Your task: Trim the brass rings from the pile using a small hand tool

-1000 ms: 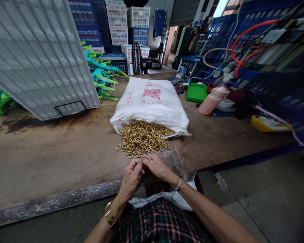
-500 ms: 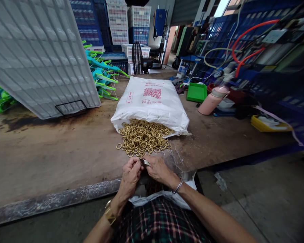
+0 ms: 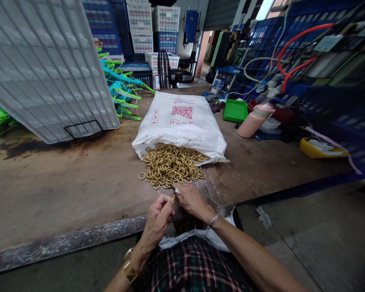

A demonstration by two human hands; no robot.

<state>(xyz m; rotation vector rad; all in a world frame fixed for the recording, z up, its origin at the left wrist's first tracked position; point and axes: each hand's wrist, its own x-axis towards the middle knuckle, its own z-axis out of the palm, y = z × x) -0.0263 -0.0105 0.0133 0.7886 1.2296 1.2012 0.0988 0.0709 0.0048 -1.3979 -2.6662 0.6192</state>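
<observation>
My left hand (image 3: pixel 158 215) is closed in a pinch at the table's front edge. Between its thumb and finger a brass ring (image 3: pixel 173 198) shows edge-on. Just to the right, my right hand (image 3: pixel 192 199) is closed, its fingertips by the front of the ring pile. A small dark tip and a whitish bit show at those fingertips; what they belong to is too small to make out. Ahead lies a pile of brass rings (image 3: pixel 170 164), spilling from the mouth of a white woven sack (image 3: pixel 182 132) with red print.
A large white ribbed plastic crate (image 3: pixel 54 77) stands tilted at left, with green and turquoise plastic pieces (image 3: pixel 124 93) behind it. To the right are a green tray (image 3: pixel 235 111), a pink bottle (image 3: pixel 252 121) and a yellow tray (image 3: pixel 318 151). A white cloth (image 3: pixel 182 239) lies across my lap.
My hands have come apart slightly. The left has drawn back toward me with the ring showing in its pinch, while the right has moved slightly forward toward the pile.
</observation>
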